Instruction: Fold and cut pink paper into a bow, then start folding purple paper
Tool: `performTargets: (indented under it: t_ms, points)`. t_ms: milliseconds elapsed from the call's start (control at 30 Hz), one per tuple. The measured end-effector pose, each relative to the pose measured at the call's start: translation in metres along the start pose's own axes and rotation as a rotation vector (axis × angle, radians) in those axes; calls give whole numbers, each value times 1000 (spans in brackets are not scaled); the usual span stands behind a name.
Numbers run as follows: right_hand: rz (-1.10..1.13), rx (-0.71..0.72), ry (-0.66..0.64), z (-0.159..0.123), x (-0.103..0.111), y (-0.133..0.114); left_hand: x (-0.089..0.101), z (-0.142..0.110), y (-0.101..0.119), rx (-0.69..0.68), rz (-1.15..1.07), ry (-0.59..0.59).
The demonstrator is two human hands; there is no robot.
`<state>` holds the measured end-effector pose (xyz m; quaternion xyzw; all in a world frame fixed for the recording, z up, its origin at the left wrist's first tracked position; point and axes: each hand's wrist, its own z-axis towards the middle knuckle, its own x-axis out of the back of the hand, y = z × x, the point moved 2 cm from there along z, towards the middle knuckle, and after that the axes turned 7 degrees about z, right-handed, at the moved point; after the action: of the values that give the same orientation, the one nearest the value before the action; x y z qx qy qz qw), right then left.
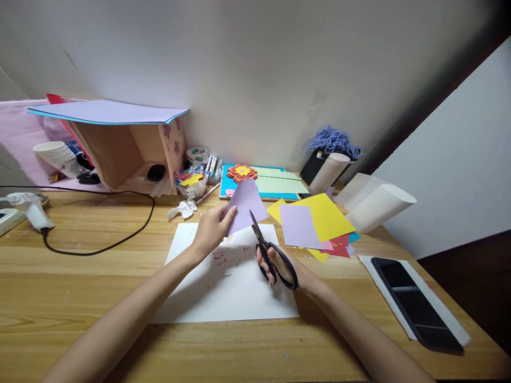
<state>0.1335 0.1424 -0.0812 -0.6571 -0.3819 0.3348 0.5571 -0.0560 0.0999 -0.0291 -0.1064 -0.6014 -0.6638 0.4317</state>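
My left hand (pixel 213 230) grips a piece of lilac paper (pixel 248 205) by its left edge, thumb on the near side. In my right hand (pixel 275 260) are black-handled scissors (pixel 261 239), with the blades pointing up and to the left. The blade tips lie at or just in front of the paper's lower right part; whether they touch it I cannot tell. Beneath both hands lies a white sheet (pixel 231 298) with red and blue marks or scraps on it. To the right, another lilac piece (pixel 297 226) rests on yellow paper (pixel 329 218).
At left are a glue gun (pixel 30 210) with a black cable and an open cardboard box (pixel 120 149). A layered paper flower (pixel 241 172) rests at the back near markers (pixel 213 166). On the right lie a phone (pixel 415 303) and rolled white paper (pixel 379 207).
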Motion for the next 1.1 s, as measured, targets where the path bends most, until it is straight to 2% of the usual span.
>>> performTargets:
  t_ms: [533,800,1100]
  points:
    - [-40,16,103,5,-2,3,-2,3,-4,52,-123,-29]
    - [101,-6,24,7,-6,9,-9,-1,-4,85,-201,-92]
    - [52,7,82,6,-6,3,-14,-3,-4,140,-286,-149]
